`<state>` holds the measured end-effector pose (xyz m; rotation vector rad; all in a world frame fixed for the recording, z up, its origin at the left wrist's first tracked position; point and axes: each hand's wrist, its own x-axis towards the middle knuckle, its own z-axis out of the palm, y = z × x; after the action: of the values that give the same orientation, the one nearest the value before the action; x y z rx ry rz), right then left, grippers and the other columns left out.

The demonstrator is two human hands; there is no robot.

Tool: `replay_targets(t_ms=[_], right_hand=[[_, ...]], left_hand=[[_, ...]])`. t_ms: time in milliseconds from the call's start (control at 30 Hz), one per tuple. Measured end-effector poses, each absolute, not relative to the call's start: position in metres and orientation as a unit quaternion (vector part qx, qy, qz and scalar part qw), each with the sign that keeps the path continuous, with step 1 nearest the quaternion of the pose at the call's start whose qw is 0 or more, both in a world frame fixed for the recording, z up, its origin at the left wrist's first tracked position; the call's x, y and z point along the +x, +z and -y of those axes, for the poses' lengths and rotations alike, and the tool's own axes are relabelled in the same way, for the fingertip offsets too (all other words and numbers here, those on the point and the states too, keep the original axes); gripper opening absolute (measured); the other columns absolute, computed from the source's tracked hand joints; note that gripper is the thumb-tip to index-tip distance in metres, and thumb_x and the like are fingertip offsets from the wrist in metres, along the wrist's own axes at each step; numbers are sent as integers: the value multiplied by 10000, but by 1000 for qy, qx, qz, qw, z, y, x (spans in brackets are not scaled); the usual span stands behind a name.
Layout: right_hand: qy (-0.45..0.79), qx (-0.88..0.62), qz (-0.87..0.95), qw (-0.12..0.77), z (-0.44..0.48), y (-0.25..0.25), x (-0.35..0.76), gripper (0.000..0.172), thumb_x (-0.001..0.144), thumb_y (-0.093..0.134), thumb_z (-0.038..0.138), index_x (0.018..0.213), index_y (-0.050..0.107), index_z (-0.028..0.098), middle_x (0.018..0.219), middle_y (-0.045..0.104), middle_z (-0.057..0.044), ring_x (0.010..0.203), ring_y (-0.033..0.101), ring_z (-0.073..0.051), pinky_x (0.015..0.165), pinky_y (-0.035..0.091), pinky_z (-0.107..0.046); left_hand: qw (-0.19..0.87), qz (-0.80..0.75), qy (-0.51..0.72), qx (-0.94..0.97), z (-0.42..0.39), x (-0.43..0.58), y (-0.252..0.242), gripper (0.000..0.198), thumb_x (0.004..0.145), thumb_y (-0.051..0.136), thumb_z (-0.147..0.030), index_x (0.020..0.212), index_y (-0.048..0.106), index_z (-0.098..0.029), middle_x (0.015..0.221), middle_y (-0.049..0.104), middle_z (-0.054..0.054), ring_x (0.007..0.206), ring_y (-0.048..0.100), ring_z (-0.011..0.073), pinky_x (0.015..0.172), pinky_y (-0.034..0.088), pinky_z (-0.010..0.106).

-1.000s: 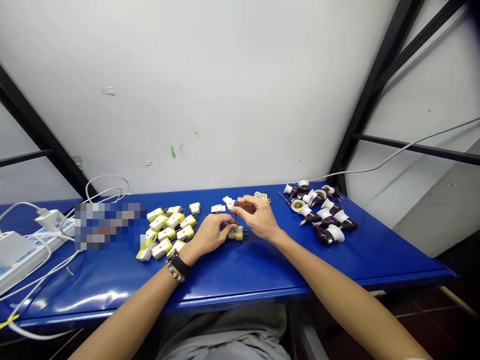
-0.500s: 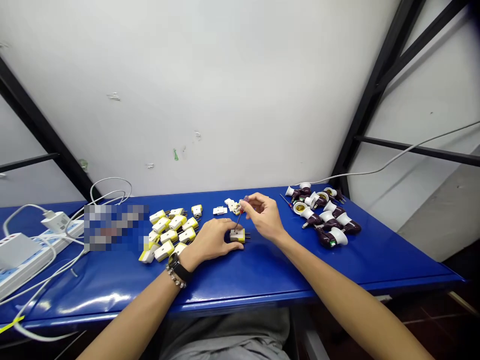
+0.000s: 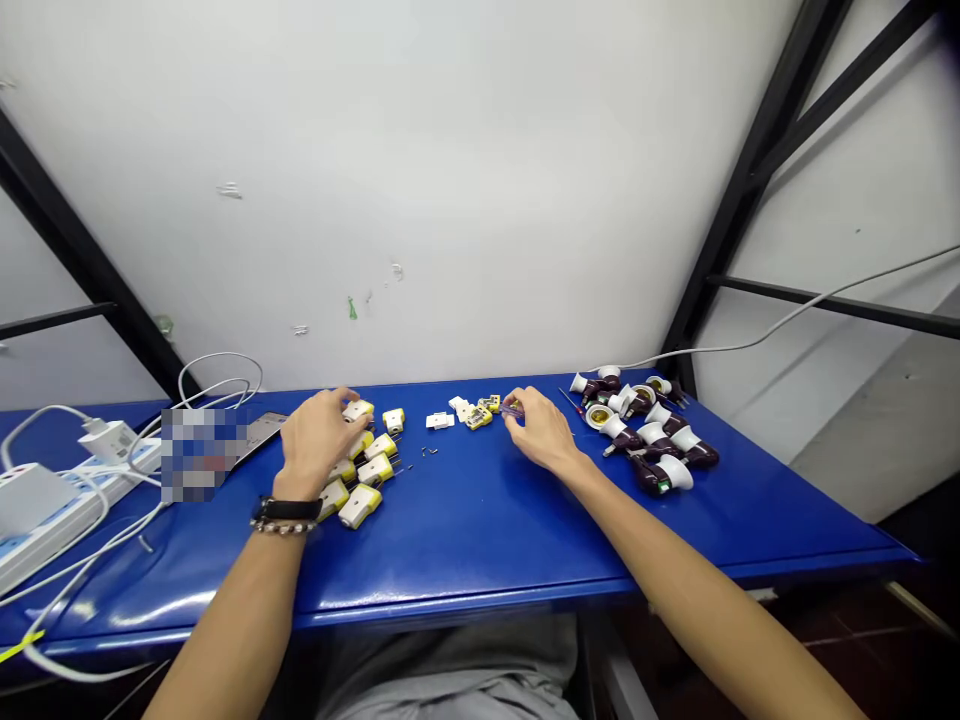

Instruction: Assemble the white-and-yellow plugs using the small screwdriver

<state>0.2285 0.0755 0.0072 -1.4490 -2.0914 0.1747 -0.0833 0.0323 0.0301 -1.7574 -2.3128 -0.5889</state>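
My left hand (image 3: 319, 435) is over the group of white and yellow electrical plugs on the left. Its thumb and fingers close around one plug (image 3: 358, 411) at the back of the group, and the hand hides some others. My right hand (image 3: 541, 428) grips a screwdriver by its clear purple handle (image 3: 513, 411); most of the shaft is hidden. Just left of that hand lie opened yellow plug pieces (image 3: 478, 418) with metal inside, beside white covers (image 3: 440, 421). Several tiny screws (image 3: 429, 451) are scattered on the blue tabletop (image 3: 465, 540).
Several dark purple lamp holders with white sockets (image 3: 656, 437) are heaped on the right, near another thin screwdriver (image 3: 570, 401). A white power strip (image 3: 75, 505) with looping cables occupies the far left, beside a partly blurred flat object (image 3: 259, 433). Black frame bars flank the table.
My left hand has moved left from the plug at the centre to the group of plugs. The centre plug is gone from there. My right hand has lifted the screwdriver away and turned it.
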Motion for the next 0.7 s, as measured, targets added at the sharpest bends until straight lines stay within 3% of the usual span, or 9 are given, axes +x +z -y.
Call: replay_targets(t_ms=[133, 267, 367, 467, 600, 700], right_hand=[[70, -561, 802, 193, -78, 2, 229, 368, 909, 530, 230, 1259, 641, 217, 1178, 690, -106, 1076, 647, -268, 857, 473, -342], [44, -538, 831, 134, -76, -2, 223, 503, 962, 421, 222, 1453, 509, 287, 1232, 635, -127, 1065, 660, -290, 839, 481, -367], [32, -526, 844, 96, -73, -3, 217, 501, 979, 390, 248, 1460, 494, 338, 1248, 587, -133, 931, 690, -271, 785, 482, -363], [22, -520, 850, 83, -71, -2, 213, 447, 980, 394, 262, 1384, 577, 321, 1233, 577, -132, 864, 690, -253, 768, 477, -356], [17, -511, 852, 116, -71, -1, 212, 373, 985, 397, 280, 1228, 681, 270, 1202, 595, -114, 912, 672, -252, 766, 473, -339], [11, -519, 842, 146, -72, -1, 213, 415, 993, 396, 285, 1356, 598, 287, 1208, 592, -109, 965, 659, -254, 777, 474, -333]], left_hand=[[33, 816, -154, -556, -34, -97, 29, 438, 843, 621, -532, 1096, 736, -193, 982, 759, 136, 958, 676, 358, 781, 506, 420], [95, 783, -162, -593, -33, -92, 27, 402, 889, 580, -468, 1119, 737, -177, 1097, 728, 164, 1041, 638, 376, 809, 514, 437], [144, 721, -193, -650, -33, -73, 23, 341, 937, 530, -384, 1168, 715, -214, 1168, 702, 122, 1090, 615, 331, 849, 508, 408], [122, 640, -185, -735, -34, -45, 12, 309, 974, 474, -333, 1133, 726, -249, 1168, 711, 82, 1074, 619, 282, 878, 491, 386], [118, 567, -124, -806, -42, -18, -8, 381, 980, 436, -222, 1306, 632, -202, 1306, 666, 108, 1155, 588, 305, 954, 450, 441], [116, 556, -100, -817, -52, -16, -19, 422, 956, 443, -148, 1355, 578, -182, 1378, 623, 130, 1221, 558, 325, 986, 420, 471]])
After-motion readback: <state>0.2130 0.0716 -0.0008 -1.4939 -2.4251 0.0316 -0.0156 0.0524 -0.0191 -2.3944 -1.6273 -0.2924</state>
